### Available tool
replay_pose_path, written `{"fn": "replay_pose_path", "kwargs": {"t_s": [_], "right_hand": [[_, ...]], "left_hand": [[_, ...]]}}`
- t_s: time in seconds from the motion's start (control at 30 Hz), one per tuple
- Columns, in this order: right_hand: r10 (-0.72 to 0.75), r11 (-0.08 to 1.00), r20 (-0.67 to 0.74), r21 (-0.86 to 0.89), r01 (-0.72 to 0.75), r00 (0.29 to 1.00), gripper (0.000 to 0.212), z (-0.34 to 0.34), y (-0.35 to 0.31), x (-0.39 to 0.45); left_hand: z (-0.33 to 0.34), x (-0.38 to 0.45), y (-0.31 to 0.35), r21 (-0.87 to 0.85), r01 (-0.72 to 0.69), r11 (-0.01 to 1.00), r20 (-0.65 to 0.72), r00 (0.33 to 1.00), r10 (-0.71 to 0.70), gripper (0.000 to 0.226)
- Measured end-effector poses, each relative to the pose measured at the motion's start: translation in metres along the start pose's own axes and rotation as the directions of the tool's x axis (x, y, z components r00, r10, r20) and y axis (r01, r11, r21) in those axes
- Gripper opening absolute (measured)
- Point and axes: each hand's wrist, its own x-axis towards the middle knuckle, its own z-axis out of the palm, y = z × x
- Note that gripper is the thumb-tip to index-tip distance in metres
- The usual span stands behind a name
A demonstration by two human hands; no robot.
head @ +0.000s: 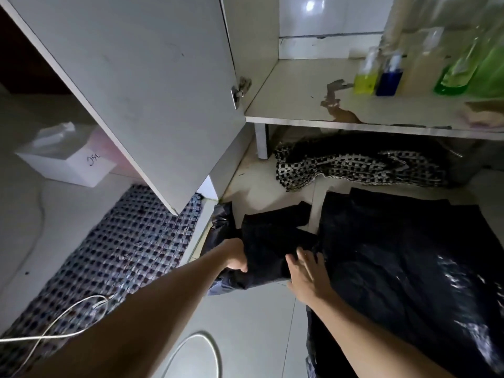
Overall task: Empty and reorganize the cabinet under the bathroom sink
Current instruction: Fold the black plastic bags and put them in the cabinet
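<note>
Gripping black bag edge, left hand fingers curled; right hand fingers spread flat.

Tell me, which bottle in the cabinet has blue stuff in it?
The small bottle, second from the left on the cabinet shelf. Its liquid is dark blue; the bottle to its left holds yellow, and the big ones further right look beige and green.
</note>
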Motion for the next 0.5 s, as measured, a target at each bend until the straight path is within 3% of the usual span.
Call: {"fn": "replay_pose_path", "kwargs": {"t_s": [0.13, 0.23, 0.33, 0.4, 0.5], "right_hand": [[0.026, 0.992, -0.084, 0.125, -0.015, 0.996, 0.056, -0.017, -0.003, 0.005], [-0.008, 0.973, -0.193, 0.225, 0.052, 0.981, 0.06, -0.054, 0.001, 0.011], [-0.057, 0.952, -0.392, 0.255, 0.168, 0.918, 0.03, -0.121, 0.02, 0.02], [-0.044, 0.936, -0.46, 0.292, 0.198, 0.887, 0.015, -0.18, 0.037, 0.016], [-0.015, 0.943, -0.565, 0.267, 0.2, 0.825, 0.017, -0.264, 0.067, -0.003]], "left_hand": [[-0.013, -0.009, 0.015, -0.026, -0.142, 0.989, -0.126, 0.982, 0.138, 0.037], [-0.047, -0.032, 0.036, -0.015, -0.295, 0.955, -0.286, 0.917, 0.279, 0.027], [-0.09, -0.065, 0.057, -0.032, -0.435, 0.9, -0.386, 0.836, 0.391, 0.027], [-0.121, -0.085, 0.067, -0.222, -0.519, 0.825, -0.437, 0.81, 0.391, 0.034], [-0.163, -0.122, 0.081, -0.572, -0.593, 0.567, -0.534, 0.794, 0.291, 0.045]]}}
